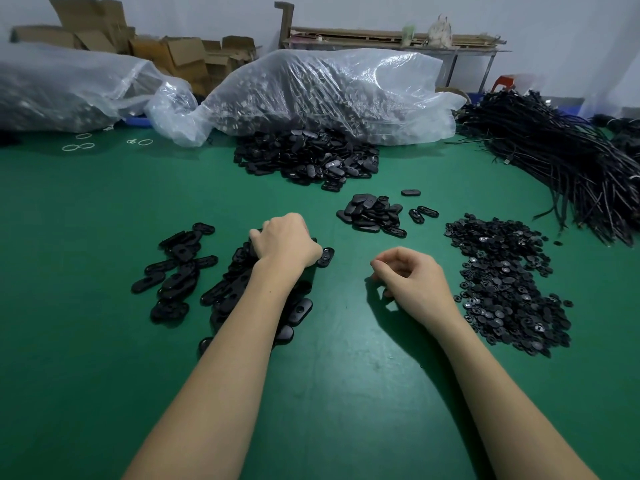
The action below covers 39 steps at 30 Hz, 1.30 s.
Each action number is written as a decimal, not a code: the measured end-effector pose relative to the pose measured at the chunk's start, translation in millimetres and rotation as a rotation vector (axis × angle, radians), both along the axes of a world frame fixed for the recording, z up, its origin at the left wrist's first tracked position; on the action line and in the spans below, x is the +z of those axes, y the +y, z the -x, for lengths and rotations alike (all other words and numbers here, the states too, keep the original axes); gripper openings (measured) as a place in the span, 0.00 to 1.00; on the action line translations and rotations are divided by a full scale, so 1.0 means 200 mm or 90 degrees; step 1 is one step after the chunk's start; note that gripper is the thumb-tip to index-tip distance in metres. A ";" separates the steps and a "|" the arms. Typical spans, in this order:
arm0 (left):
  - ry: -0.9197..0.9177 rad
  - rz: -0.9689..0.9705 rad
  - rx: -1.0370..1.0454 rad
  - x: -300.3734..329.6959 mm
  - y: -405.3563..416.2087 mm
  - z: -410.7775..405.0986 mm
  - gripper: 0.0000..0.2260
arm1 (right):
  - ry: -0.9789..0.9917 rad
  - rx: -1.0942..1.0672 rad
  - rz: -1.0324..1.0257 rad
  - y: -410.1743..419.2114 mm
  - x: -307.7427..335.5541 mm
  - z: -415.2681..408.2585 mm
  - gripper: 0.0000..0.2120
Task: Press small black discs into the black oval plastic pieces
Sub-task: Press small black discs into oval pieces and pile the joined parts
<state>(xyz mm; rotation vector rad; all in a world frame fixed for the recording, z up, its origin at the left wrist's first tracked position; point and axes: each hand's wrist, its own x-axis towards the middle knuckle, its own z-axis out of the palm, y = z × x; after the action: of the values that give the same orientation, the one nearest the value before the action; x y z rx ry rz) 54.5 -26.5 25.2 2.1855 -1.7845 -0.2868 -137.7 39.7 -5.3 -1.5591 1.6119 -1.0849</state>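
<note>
My left hand (285, 242) reaches into a loose pile of black oval plastic pieces (242, 289) at centre left, its fingers curled down around pieces at the top of the pile. My right hand (410, 277) hovers just above the green table (346, 375), to the left of a heap of small black discs (502, 282). Its fingers are curled inward with thumb against forefinger; whether a disc sits between them is hidden. A smaller group of oval pieces (372, 213) lies beyond my right hand.
A large mound of oval pieces (304, 157) spills from a clear plastic bag (329, 91) at the back. Another bag (62, 88) sits at the back left, a bundle of black cables (561, 161) at the right, and cardboard boxes (166, 50) by the wall.
</note>
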 end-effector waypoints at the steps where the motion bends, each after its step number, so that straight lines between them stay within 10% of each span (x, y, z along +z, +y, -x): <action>1: -0.001 0.002 -0.001 0.01 0.01 0.00 0.06 | -0.001 -0.001 -0.001 0.00 0.00 0.00 0.04; 8: -0.006 0.163 -0.049 0.11 0.03 0.02 0.03 | -0.005 -0.003 -0.007 0.00 0.01 0.00 0.04; 16: 0.695 0.060 -0.256 -0.01 0.16 0.36 0.07 | -0.337 -0.059 -0.060 -0.01 0.06 0.11 0.04; 25: 0.797 0.050 -0.224 -0.17 0.17 0.40 0.07 | 0.397 -0.250 -0.064 0.02 0.16 0.43 0.05; 39: 0.761 0.058 -0.259 -0.20 0.17 0.40 0.05 | 0.400 -0.301 -0.113 0.04 0.16 0.44 0.06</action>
<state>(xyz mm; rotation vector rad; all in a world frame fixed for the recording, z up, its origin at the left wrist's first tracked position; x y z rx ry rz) -26.2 7.6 -14.9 1.0565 -1.3780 -1.2388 -224.9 47.3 26.3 -1.5201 2.5204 -0.6618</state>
